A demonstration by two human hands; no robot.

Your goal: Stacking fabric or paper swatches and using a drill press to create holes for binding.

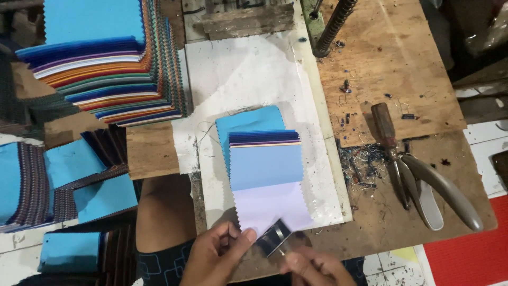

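On the wooden bench (pixel 402 63), both hands (pixel 219 254) pinch a fanned swatch stack's (pixel 264 169) lavender end.

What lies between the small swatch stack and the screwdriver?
In the head view, between the swatch stack and the screwdriver lie white paper's edge and bare wood.

Both of the person's hands, the left hand (pixel 217 254) and the right hand (pixel 312 267), are bare: no gloves, rings or watch show, and no sleeves reach the wrists. Just left of the left hand, a bare knee rises above dark shorts (pixel 159 265) printed with pale, rounded-square outlines. The fingernails are short and unpainted.
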